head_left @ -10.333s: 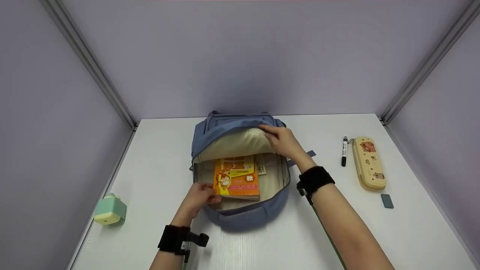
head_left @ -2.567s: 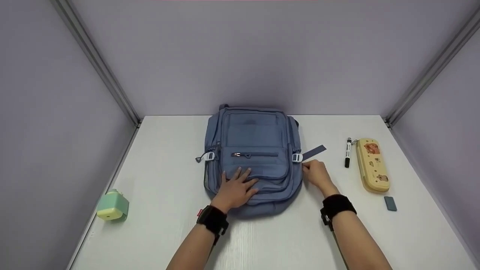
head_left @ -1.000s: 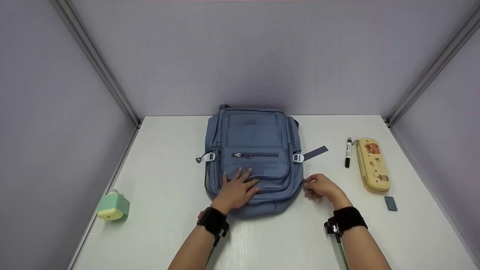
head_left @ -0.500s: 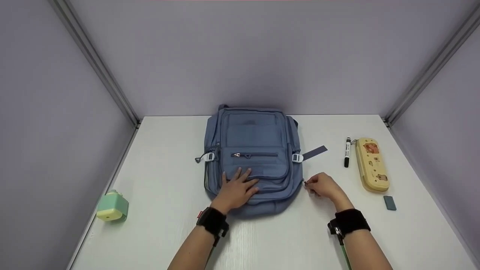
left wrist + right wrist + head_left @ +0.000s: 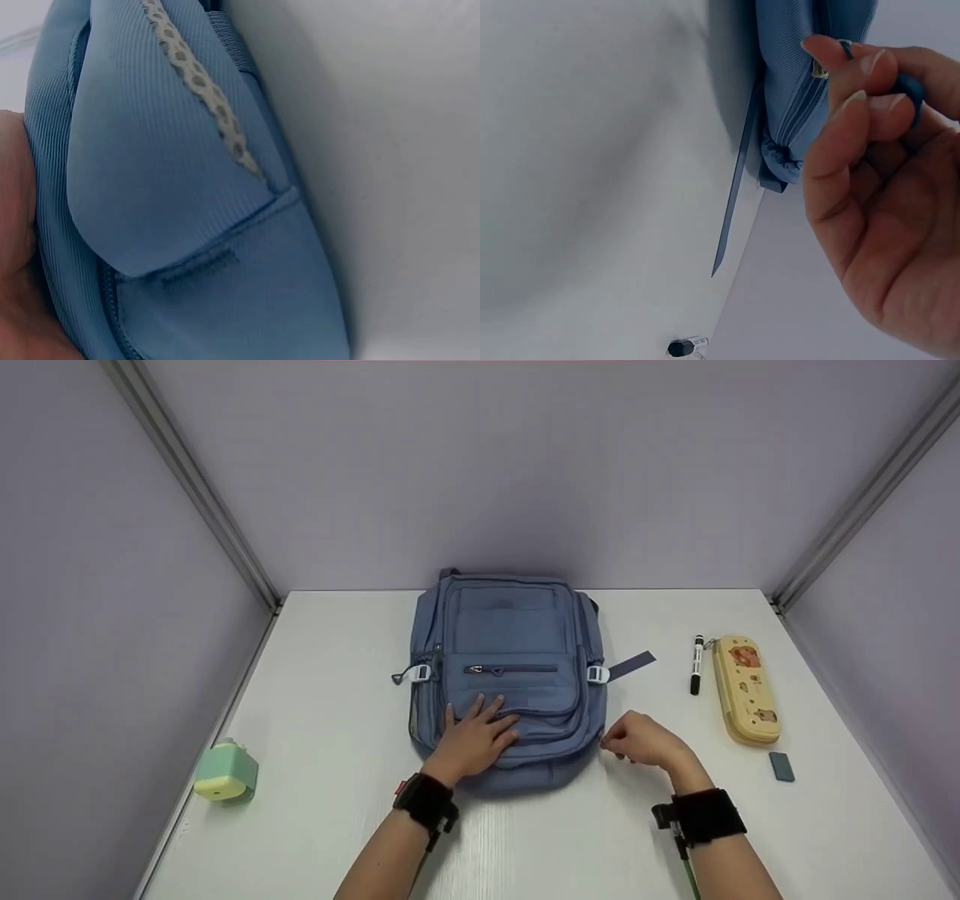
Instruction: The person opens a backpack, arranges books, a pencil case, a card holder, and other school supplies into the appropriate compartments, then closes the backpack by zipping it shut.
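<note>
A blue backpack (image 5: 504,630) lies flat on the table, its front side up and the books inside out of sight. My left hand (image 5: 469,746) rests on its lower front with the fingers spread. At the bag's lower right edge, my right hand (image 5: 641,739) pinches a zipper pull. The right wrist view shows the blue tab of that zipper pull (image 5: 909,88) between thumb and fingers, beside the zip. In the left wrist view, only part of the left hand (image 5: 19,262) appears, against the bag's ribbed fabric.
Right of the bag lie a black-and-white marker (image 5: 696,666), a yellow pencil case (image 5: 748,690) and a small dark teal block (image 5: 781,767). A green and yellow box-like item (image 5: 226,771) stands at the left. A loose strap (image 5: 632,666) sticks out from the bag's right side.
Earlier the backpack gaped, showing books; its front now lies down over them. My right hand has slid along the right side toward the lower corner with the zipper pull. The left hand stays put lately.
</note>
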Demonstrator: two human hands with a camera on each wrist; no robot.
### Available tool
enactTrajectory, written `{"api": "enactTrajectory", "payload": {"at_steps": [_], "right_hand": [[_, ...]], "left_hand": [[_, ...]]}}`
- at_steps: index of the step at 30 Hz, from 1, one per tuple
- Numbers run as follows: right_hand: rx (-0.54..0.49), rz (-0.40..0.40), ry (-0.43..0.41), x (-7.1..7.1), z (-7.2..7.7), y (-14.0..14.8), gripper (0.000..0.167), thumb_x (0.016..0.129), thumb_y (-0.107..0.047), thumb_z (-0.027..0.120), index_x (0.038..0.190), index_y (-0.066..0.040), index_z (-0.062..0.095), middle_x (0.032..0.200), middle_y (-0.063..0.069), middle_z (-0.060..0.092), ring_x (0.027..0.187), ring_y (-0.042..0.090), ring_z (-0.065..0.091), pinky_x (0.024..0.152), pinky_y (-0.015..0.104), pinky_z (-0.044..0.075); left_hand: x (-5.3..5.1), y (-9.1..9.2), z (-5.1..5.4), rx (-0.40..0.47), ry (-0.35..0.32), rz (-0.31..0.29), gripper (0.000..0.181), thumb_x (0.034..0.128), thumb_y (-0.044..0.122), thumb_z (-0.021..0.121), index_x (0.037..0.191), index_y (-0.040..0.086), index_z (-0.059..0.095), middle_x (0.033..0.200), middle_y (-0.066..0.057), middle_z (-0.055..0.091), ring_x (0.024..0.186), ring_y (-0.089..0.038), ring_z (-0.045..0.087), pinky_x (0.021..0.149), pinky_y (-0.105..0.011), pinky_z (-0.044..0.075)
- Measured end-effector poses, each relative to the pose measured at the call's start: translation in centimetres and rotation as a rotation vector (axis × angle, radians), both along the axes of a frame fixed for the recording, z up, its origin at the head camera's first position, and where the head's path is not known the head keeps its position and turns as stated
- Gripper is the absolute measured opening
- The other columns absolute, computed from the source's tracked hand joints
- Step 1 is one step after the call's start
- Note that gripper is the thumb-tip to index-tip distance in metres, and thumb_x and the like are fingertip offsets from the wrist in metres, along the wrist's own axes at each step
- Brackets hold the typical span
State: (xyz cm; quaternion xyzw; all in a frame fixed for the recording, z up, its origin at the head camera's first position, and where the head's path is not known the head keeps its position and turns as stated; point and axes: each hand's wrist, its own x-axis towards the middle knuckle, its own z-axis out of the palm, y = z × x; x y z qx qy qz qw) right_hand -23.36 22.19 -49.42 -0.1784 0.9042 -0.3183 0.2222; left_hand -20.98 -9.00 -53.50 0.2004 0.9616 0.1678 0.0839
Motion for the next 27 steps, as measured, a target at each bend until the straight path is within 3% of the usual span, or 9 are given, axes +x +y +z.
{"api": "enactTrajectory", "payload": {"at_steps": [6, 11, 27], "right_hand": [[-0.069, 0.155, -0.019, 0.8, 0.5, -1.4, 0.018, 0.088, -0.001, 0.06, 0.075, 0.003, 0.07, 0.059, -0.004, 0.053, 0.051, 0.007, 0.046, 0.049, 0.024, 0.039], [-0.118, 0.24, -0.03, 1.5, 0.9, -2.9, 0.017, 0.087, 0.001, 0.059, 0.076, 0.003, 0.071, 0.059, -0.004, 0.054, 0.052, 0.006, 0.048, 0.05, 0.023, 0.042], [-0.148, 0.317, 0.026, 2.7, 1.2, -5.8, 0.013, 0.088, -0.001, 0.063, 0.081, 0.001, 0.074, 0.063, 0.003, 0.063, 0.054, 0.006, 0.054, 0.052, 0.023, 0.047]], "left_hand": [[-0.2, 0.0, 0.6, 0.027, -0.028, 0.002, 0.053, 0.1043, 0.054, 0.027, 0.148, 0.031, 0.045, 0.159, 0.0, 0.026, 0.147, -0.031, 0.016, 0.105, -0.072, 0.01], [-0.3, -0.1, 1.0, 0.047, -0.06, -0.002, 0.054, 0.1043, 0.055, 0.024, 0.148, 0.031, 0.045, 0.159, 0.0, 0.026, 0.147, -0.031, 0.016, 0.105, -0.072, 0.01], [-0.8, 0.1, 0.9, 0.047, -0.076, 0.035, 0.059, 0.1032, 0.058, 0.016, 0.145, 0.033, 0.049, 0.157, 0.003, 0.03, 0.146, -0.029, 0.019, 0.106, -0.071, 0.013]]}}
